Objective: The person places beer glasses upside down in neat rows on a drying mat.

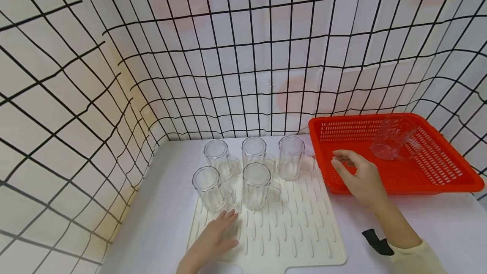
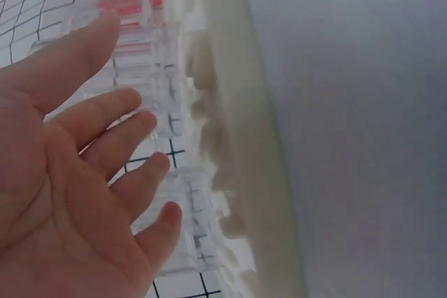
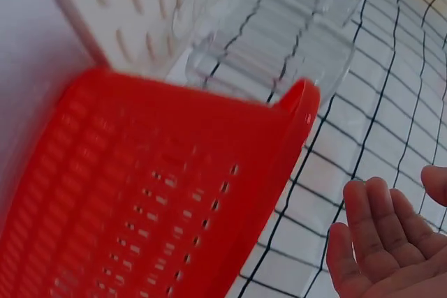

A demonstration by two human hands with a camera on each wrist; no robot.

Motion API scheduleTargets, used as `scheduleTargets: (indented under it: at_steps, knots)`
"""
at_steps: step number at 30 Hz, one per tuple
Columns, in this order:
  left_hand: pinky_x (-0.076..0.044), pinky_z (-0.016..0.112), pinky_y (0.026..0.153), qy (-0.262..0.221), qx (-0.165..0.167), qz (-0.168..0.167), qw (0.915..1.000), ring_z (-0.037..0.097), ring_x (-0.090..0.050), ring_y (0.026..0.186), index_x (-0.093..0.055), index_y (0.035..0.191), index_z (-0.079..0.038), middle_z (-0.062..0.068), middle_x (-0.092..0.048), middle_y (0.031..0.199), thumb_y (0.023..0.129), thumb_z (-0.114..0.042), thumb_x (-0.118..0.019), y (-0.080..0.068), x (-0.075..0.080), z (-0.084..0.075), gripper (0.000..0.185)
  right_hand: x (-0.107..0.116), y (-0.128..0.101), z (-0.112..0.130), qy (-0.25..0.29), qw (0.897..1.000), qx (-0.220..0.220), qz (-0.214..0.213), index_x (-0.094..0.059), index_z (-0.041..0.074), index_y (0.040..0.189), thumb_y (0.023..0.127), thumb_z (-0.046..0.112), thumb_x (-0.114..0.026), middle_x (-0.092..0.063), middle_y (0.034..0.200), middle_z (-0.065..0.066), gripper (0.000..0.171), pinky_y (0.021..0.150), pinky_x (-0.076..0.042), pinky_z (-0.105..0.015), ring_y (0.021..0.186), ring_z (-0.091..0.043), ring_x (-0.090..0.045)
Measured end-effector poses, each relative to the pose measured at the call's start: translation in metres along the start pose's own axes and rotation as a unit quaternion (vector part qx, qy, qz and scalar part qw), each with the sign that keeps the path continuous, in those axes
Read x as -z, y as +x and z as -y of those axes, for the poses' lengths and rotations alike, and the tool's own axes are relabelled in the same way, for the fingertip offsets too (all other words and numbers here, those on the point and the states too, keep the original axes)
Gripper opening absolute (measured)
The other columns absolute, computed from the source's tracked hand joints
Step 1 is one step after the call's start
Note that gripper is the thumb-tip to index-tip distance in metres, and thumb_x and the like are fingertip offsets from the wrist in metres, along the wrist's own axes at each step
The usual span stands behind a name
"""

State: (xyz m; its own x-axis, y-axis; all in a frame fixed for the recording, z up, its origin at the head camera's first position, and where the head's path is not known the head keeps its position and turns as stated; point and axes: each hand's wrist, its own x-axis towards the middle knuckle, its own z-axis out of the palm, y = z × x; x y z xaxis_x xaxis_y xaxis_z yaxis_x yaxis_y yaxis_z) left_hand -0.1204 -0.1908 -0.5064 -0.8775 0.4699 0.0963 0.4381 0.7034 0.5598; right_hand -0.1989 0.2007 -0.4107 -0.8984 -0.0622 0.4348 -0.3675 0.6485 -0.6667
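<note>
Several clear glass mugs stand upright on a cream ridged drying mat [image 1: 293,231], three at the back and two in front. My left hand [image 1: 214,240] hovers low over the mat's left part, fingers spread, just before the front left mug [image 1: 210,191]; in the left wrist view its palm [image 2: 77,179] holds nothing. The front middle mug [image 1: 256,189] stands to its right. Over the near left rim of a red plastic basket [image 1: 357,181] is my right hand [image 1: 361,179], fingers loosely bent and nothing between them. One more clear mug [image 1: 392,138] lies tilted inside the basket.
Black wire grid [image 1: 270,54] walls rise behind and at both sides, backed by white sheeting. A black strap-like piece [image 1: 377,242] shows beside the right sleeve [image 1: 414,259]. White table surface [image 1: 152,223] runs left of the mat.
</note>
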Motion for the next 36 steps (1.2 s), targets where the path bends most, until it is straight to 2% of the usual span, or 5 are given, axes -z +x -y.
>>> scheduleTargets:
  at_steps: [8, 13, 20, 26, 36]
  knots:
    - [-0.024, 0.070, 0.105, 0.077, 0.072, 0.052, 0.9930, 0.044, -0.026, 0.140, -0.036, 0.148, 0.002, 0.019, -0.033, 0.153, 0.070, -0.048, -0.081, -0.007, -0.009, 0.001, 0.103, 0.024, 0.008, -0.025, -0.062, 0.998, 0.013, -0.030, -0.059, -0.005, 0.121, 0.096, 0.020, -0.062, -0.064, 0.108, -0.023, 0.035, 0.072, -0.038, -0.006, 0.096, -0.038, -0.059]
    - [-0.025, 0.069, 0.105, 0.085, 0.071, 0.053, 0.9924, 0.045, -0.025, 0.140, -0.034, 0.148, 0.003, 0.020, -0.030, 0.154, 0.066, -0.047, -0.083, -0.009, -0.009, 0.000, 0.108, 0.043, 0.021, -0.052, -0.101, 0.994, -0.005, -0.048, -0.055, -0.008, 0.124, 0.098, 0.021, -0.058, -0.060, 0.113, -0.027, 0.039, 0.074, -0.045, -0.036, 0.099, -0.042, -0.054]
    - [-0.029, 0.068, 0.104, 0.084, 0.076, 0.059, 0.9917, 0.045, -0.027, 0.139, -0.034, 0.148, 0.004, 0.022, -0.030, 0.154, 0.068, -0.049, -0.082, -0.011, -0.013, 0.006, 0.108, 0.079, 0.037, -0.090, -0.110, 0.984, -0.116, -0.074, -0.038, -0.009, 0.142, 0.102, 0.024, -0.049, -0.043, 0.133, -0.037, 0.053, 0.094, -0.036, -0.071, 0.121, -0.052, -0.039]
    - [-0.032, 0.068, 0.102, 0.091, 0.084, 0.069, 0.9899, 0.045, -0.029, 0.139, -0.035, 0.147, 0.005, 0.022, -0.032, 0.153, 0.069, -0.048, -0.082, -0.011, -0.016, 0.010, 0.106, 0.095, 0.040, -0.114, -0.132, 0.972, -0.186, -0.052, -0.024, -0.009, 0.148, 0.101, 0.027, -0.044, -0.028, 0.143, -0.039, 0.062, 0.100, -0.027, -0.073, 0.131, -0.057, -0.024]
    - [-0.031, 0.068, 0.102, 0.077, 0.073, 0.066, 0.9922, 0.045, -0.028, 0.139, -0.034, 0.147, 0.006, 0.022, -0.031, 0.154, 0.070, -0.050, -0.081, -0.012, -0.013, 0.009, 0.106, 0.098, 0.034, -0.145, -0.140, 0.966, -0.217, -0.010, -0.009, -0.011, 0.149, 0.099, 0.024, -0.047, -0.018, 0.145, -0.043, 0.073, 0.096, -0.025, -0.077, 0.131, -0.061, -0.019]
